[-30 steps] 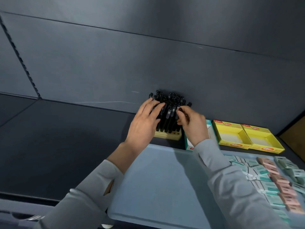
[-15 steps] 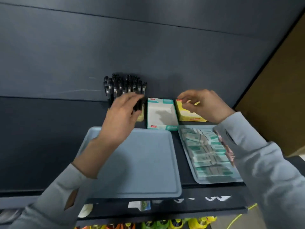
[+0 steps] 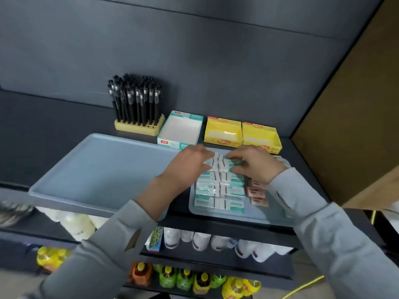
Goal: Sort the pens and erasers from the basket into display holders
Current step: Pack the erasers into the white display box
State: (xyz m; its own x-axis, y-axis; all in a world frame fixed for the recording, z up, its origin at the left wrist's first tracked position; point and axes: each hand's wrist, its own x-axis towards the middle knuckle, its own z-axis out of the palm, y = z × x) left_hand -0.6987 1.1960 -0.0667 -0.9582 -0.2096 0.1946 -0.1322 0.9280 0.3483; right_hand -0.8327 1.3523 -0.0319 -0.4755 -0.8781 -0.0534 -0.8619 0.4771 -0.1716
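Left hand [image 3: 190, 162] and right hand [image 3: 255, 164] grip teal erasers [image 3: 228, 190] on one tray [image 3: 237, 216], near two yellow boxes [image 3: 222, 131], one teal box [image 3: 182, 128].

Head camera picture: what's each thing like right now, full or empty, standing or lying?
Pens, standing upright in the holder.
Pen holder, nearly full.
Teal box, open, empty.
Yellow box by the teal box, open, looks empty.
End yellow box, open, looks empty.
Big tray, nothing on it.
Erasers, lying in rows on the small tray.
Left hand, on the far erasers, grip blurred.
Right hand, likewise.
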